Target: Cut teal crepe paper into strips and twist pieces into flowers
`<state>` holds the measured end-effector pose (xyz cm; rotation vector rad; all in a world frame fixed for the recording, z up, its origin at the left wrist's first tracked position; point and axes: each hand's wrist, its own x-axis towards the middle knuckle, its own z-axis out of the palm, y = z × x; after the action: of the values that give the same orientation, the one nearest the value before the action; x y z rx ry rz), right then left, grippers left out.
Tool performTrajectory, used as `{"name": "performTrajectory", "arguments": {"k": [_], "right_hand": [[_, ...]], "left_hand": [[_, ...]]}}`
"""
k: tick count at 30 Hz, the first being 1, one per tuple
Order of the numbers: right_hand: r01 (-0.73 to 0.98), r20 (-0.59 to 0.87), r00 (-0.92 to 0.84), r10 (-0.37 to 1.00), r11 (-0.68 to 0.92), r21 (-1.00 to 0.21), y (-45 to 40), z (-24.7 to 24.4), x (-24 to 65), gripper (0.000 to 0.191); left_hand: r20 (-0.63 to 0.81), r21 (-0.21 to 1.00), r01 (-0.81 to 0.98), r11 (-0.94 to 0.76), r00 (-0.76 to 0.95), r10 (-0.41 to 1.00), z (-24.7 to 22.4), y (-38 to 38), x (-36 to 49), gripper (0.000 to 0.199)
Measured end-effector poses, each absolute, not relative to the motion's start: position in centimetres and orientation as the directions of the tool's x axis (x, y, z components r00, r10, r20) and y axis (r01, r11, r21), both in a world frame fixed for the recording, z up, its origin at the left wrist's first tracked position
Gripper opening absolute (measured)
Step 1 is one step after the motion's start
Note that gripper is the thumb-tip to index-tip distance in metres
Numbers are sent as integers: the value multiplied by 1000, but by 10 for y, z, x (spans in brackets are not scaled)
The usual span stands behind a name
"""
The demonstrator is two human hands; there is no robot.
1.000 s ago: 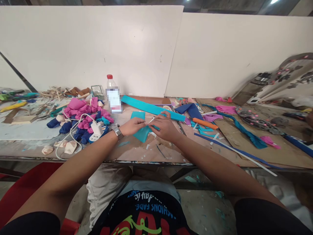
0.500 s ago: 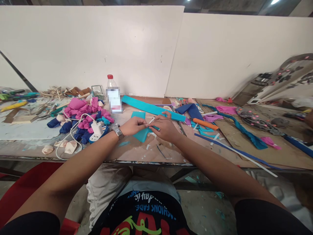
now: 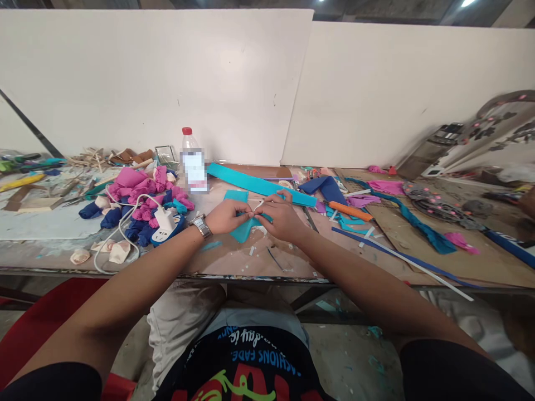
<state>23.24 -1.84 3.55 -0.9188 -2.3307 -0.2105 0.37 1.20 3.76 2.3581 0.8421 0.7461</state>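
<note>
My left hand [image 3: 228, 216], with a watch on its wrist, pinches at the middle of the table, its fingertips meeting those of my right hand [image 3: 279, 216]. A thin white strip [image 3: 258, 204] sticks up from between the fingers of my right hand. Whatever the left fingertips grip is too small to make out. Beneath both hands lie turquoise pieces [image 3: 236, 195], partly covered by the fingers. Behind them a long turquoise band [image 3: 261, 184] runs slantwise across the table.
Pink and blue crumpled bundles [image 3: 136, 186], a power strip [image 3: 167, 231] and a bottle with a red cap [image 3: 187, 139] stand left. An orange tool [image 3: 350, 211], blue strips and cardboard [image 3: 387, 223] lie right. White boards rise behind.
The fingertips of both hands have drawn slightly closer together, and the white strip has changed its tilt and looks more bent. The view has shifted slightly.
</note>
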Motion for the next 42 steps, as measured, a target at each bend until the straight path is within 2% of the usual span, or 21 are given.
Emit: {"name": "performTrajectory", "arguments": {"k": [18, 28, 37, 42], "right_hand": [[685, 560, -569, 603, 724, -83, -22, 38, 229, 18], [692, 559, -567, 604, 718, -74, -20, 37, 230, 19], [701, 519, -583, 625, 710, -66, -20, 36, 228, 14], [687, 531, -572, 625, 719, -105, -21, 39, 230, 17]], "left_hand": [[392, 402, 476, -783, 683, 616, 42, 7, 6, 30], [355, 431, 472, -770, 695, 625, 44, 7, 5, 27], [408, 369, 466, -804, 696, 591, 39, 9, 5, 29], [407, 367, 485, -793, 683, 606, 39, 11, 4, 29]]}}
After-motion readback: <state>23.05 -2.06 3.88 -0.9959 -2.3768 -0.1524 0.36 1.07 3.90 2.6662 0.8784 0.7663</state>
